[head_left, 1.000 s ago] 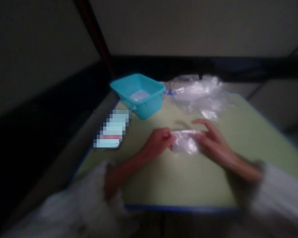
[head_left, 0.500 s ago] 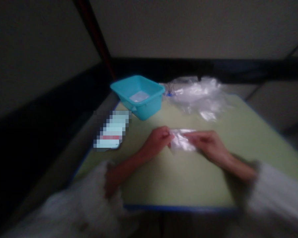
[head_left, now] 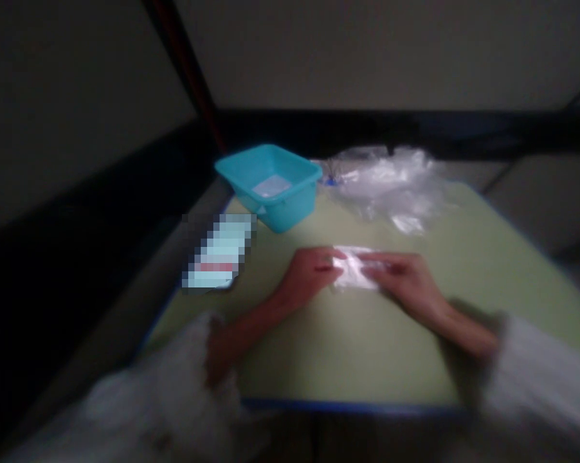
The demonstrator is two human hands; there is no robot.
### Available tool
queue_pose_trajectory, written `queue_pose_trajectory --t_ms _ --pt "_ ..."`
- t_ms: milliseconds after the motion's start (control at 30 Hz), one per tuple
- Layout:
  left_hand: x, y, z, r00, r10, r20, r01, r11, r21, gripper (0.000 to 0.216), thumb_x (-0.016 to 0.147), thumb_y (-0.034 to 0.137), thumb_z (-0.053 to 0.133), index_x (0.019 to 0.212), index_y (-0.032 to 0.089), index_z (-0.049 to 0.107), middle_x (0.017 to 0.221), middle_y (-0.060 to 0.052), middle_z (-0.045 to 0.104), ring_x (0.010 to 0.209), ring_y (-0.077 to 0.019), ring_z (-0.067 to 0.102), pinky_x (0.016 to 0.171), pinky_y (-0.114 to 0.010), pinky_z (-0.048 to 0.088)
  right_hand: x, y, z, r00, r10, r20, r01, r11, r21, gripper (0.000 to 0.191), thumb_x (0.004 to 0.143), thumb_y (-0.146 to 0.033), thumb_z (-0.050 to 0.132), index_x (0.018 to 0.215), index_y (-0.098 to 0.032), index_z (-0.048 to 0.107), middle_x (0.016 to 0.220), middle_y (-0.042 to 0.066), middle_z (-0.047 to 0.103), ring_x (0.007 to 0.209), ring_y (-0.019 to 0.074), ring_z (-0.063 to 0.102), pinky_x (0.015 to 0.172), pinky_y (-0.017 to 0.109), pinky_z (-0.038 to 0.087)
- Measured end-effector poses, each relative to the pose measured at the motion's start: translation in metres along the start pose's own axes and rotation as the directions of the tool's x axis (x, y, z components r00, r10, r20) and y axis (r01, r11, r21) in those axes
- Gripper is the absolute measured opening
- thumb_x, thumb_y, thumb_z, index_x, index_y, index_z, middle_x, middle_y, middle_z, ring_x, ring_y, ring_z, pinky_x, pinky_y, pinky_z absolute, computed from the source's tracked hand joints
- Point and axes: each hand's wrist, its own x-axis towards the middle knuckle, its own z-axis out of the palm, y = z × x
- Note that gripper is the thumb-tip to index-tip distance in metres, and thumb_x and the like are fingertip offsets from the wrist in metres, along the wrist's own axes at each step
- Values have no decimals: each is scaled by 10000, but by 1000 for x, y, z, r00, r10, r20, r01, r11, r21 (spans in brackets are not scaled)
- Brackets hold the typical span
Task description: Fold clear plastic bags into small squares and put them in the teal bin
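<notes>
A small, shiny clear plastic bag (head_left: 354, 270) is stretched between my two hands, low over the middle of the table. My left hand (head_left: 310, 270) pinches its left end, thumb below and fingers above. The right end is gripped by my right hand (head_left: 406, 276), its index finger lying along the top. What the bag contains, if anything, is too blurred to tell.
A turquoise plastic basin (head_left: 290, 209) with a whitish flat piece inside stands at the back left. Nearer lies a phone (head_left: 222, 251) with a pixelated screen. A heap of clear plastic bags (head_left: 391, 186) covers the back right of the yellow-green table (head_left: 357, 360).
My left fingers have opened out from a tight curl and reach further over the bag's left end. The bag looks flatter and brighter. My right hand has barely moved.
</notes>
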Motion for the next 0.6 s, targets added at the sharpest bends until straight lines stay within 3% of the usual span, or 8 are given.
queue_pose_trajectory --t_ms 133,333,600 --pt "-1 5 -2 1000 -1 -12 1 1000 -1 331 641 174 682 960 96 719 662 -42 708 589 -152 629 478 -189 431 0 -1 0 1000 1 -24 -2 999 -38 285 659 -278 710 924 -182 757 718 37 714 532 132 569 447 239 465" --pt "-1 8 -6 995 -85 56 92 986 -141 480 626 158 706 1100 93 672 652 -36 709 555 -140 631 490 -185 441 1 1 0 997 60 -48 -60 998 -7 357 623 -260 726 970 -174 747 590 3 651 458 99 471 387 215 372" --pt "-2 8 -9 984 -124 124 153 955 -254 570 647 152 712 1207 152 609 617 1 691 502 -86 575 524 -166 410 0 0 0 995 86 -57 -81 993 84 467 613 -234 752 1076 -202 703 797 18 712 555 124 547 473 245 448"
